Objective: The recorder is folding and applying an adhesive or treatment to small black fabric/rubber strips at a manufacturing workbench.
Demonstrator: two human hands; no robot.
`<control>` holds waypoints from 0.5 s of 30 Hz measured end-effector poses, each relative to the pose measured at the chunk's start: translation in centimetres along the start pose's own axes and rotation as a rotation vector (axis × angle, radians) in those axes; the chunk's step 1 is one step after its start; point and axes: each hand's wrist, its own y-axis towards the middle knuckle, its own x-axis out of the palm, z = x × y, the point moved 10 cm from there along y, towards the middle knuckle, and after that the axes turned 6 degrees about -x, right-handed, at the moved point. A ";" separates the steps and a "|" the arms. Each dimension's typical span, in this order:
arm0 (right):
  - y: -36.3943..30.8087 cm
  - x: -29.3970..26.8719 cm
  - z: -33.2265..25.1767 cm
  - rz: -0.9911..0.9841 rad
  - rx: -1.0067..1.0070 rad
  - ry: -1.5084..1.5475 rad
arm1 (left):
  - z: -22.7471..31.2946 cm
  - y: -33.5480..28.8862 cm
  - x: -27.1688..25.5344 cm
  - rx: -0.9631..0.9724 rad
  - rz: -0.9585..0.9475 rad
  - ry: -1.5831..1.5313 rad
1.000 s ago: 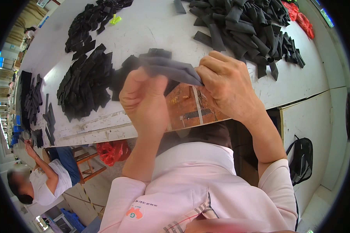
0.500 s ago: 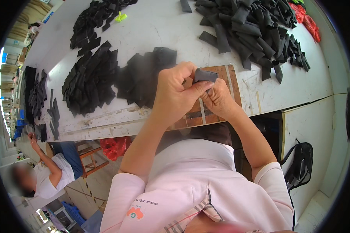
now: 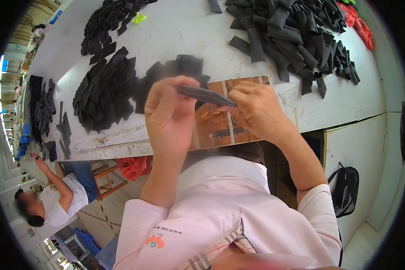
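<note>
A dark grey strip of fabric [image 3: 208,96] is stretched between my two hands, above a brown wooden board [image 3: 216,128] at the table's near edge. My left hand [image 3: 170,110] pinches its left end, palm side showing. The strip's other end sits in my right hand [image 3: 258,108], whose fingers are curled closed around it. Behind my left hand lies a pile of flat black fabric pieces [image 3: 186,66], partly hidden by the hand.
More black pieces are heaped at left [image 3: 105,92] and far left [image 3: 105,27]. A large pile of dark strips [image 3: 283,38] fills the back right, near red plastic bags [image 3: 362,33]. A co-worker [image 3: 60,193] sits at left. A black mesh bag [image 3: 345,191] hangs at right.
My hands have moved apart, the left one leftward. The strip, folded short between them before, is now drawn out lengthwise.
</note>
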 end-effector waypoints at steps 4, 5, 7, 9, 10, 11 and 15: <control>-1.0 3.5 1.4 -0.044 0.029 0.068 | -1.4 -0.5 0.1 -0.044 -0.013 0.113; -1.1 3.2 1.5 -0.001 0.054 0.128 | -1.0 -0.3 -0.1 0.003 0.003 0.180; -0.4 1.2 0.3 0.048 0.015 0.131 | -0.4 -0.2 -0.2 0.042 -0.014 0.225; -0.8 1.3 0.4 0.102 -0.016 0.131 | 0.0 -0.1 -0.2 0.074 -0.037 0.268; -2.1 3.4 1.8 0.090 0.046 0.232 | -0.2 -0.2 0.3 0.070 -0.070 0.320; -2.7 4.7 2.9 0.082 0.111 0.328 | -0.4 -0.1 0.6 0.065 -0.110 0.368; 0.0 1.4 1.3 -0.018 0.039 0.260 | 1.6 1.6 -5.3 0.237 0.347 0.983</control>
